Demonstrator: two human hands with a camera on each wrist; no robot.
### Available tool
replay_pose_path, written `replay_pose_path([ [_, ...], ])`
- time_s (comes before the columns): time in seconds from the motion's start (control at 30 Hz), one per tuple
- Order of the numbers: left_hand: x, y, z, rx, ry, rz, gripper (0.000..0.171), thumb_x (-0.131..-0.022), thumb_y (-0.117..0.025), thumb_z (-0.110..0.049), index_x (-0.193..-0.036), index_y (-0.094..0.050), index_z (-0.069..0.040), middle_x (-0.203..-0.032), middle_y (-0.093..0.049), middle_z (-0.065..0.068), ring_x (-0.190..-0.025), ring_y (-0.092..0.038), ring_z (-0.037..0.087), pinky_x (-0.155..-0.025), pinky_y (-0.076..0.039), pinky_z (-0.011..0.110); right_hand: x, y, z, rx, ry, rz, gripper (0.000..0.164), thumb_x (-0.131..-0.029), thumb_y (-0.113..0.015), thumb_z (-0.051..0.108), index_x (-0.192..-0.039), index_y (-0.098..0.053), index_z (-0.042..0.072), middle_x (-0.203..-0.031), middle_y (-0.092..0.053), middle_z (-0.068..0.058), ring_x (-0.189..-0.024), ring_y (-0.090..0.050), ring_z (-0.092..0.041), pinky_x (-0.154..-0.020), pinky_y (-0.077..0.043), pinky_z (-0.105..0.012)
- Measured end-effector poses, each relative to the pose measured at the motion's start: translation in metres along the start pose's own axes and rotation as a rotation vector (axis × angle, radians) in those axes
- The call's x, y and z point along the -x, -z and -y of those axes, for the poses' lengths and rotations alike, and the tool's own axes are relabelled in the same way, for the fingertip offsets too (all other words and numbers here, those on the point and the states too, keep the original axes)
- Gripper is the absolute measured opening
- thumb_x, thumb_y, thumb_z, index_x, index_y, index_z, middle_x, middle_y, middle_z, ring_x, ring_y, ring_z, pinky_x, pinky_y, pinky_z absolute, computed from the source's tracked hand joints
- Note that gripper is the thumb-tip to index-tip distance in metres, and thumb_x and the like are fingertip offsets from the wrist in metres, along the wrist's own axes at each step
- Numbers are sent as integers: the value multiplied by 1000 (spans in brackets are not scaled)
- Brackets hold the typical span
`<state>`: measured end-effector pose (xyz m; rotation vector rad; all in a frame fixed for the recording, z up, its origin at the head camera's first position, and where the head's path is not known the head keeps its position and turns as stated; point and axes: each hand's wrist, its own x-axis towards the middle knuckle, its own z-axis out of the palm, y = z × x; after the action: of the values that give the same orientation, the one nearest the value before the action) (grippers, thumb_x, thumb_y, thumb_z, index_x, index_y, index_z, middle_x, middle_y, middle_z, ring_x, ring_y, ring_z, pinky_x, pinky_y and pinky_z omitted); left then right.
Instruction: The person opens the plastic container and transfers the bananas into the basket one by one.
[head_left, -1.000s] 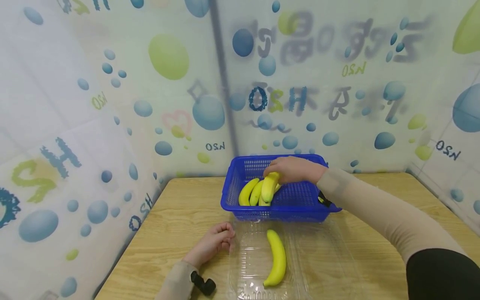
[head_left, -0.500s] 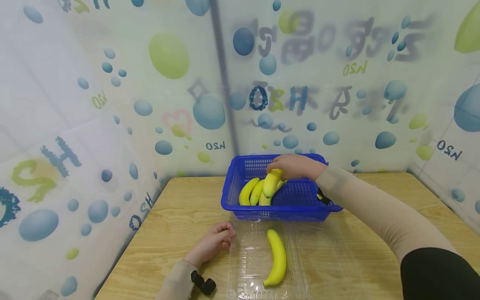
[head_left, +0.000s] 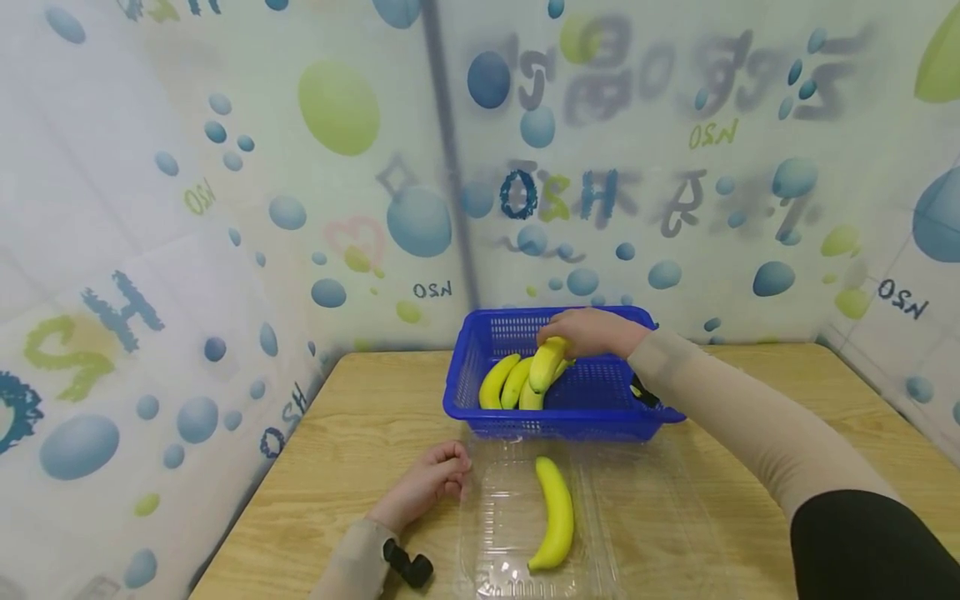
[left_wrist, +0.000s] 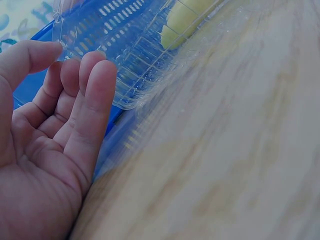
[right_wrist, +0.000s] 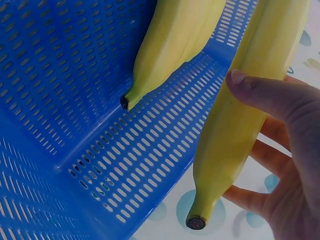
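My right hand [head_left: 588, 331] grips a yellow banana [right_wrist: 230, 135] above the blue plastic basket [head_left: 570, 427], thumb on one side and fingers on the other. Several more bananas [head_left: 498, 382] lie in the basket's left part, partly covered by the held one. In front of the basket, a clear plastic clamshell container [head_left: 498, 533] lies opened out on the table, with one banana [head_left: 555, 517] in its left half. At the container's far left corner, my left hand [head_left: 431, 483] pinches the thin rim between thumb and fingertips; the left wrist view shows the hand [left_wrist: 55, 135] palm-on.
The wooden table [head_left: 360, 408] ends at a printed curtain wall [head_left: 375, 208] behind the basket and along the left. The container's transparent lid half [head_left: 652, 517] spreads to the right, hard to see against the wood.
My right hand has drawn its banana slightly to the right, off the bananas lying in the basket. My left hand stays at the container's edge.
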<state>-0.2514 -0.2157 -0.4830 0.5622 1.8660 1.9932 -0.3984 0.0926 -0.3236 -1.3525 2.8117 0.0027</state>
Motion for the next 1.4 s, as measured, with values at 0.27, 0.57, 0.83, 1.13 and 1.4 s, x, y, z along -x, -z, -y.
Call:
replay_pose_path([
  [0.27,0,0,-1,3,3,2,11,-96,-49,-5,-88,-52,-11,-76,-55,1,-62,-60,11,-60,-52,25,-7,-8,-9,-20,-23,23,42,-86,-71,2,-122,-64,20,-121,-62,-1,-111,-56,-24,-94,-48,-41],
  [0.57,1,0,-1,8,-4,21,12,-97,-48,-4,-88,-52,-11,-75,-56,2,-63,-60,11,-61,-52,26,-8,-24,-15,23,9,57,34,-90,-65,4,-122,-66,16,-118,-64,-3,-109,-59,-25,-96,-47,-42],
  [0.83,1,0,-1,11,-6,24,13,-98,-47,-5,-88,-53,-12,-76,-55,1,-63,-60,11,-61,-52,26,-10,-28,-16,77,42,80,37,-86,-68,1,-120,-66,17,-116,-66,-3,-107,-60,-25,-93,-49,-42],
  [1.13,0,-1,-2,4,-2,20,11,-97,-48,-6,-88,-52,-11,-75,-55,1,-64,-60,12,-62,-53,27,-10,-41,-22,107,28,126,38,-86,-70,3,-120,-66,19,-112,-66,-3,-98,-61,-23,-91,-50,-41],
  [1.4,1,-1,-3,1,16,7,10,-97,-49,-6,-88,-52,-11,-75,-56,2,-63,-60,12,-62,-53,27,-7,-46,-21,128,16,166,36,-86,-71,4,-119,-66,19,-109,-67,-2,-96,-61,-20,-91,-50,-41],
])
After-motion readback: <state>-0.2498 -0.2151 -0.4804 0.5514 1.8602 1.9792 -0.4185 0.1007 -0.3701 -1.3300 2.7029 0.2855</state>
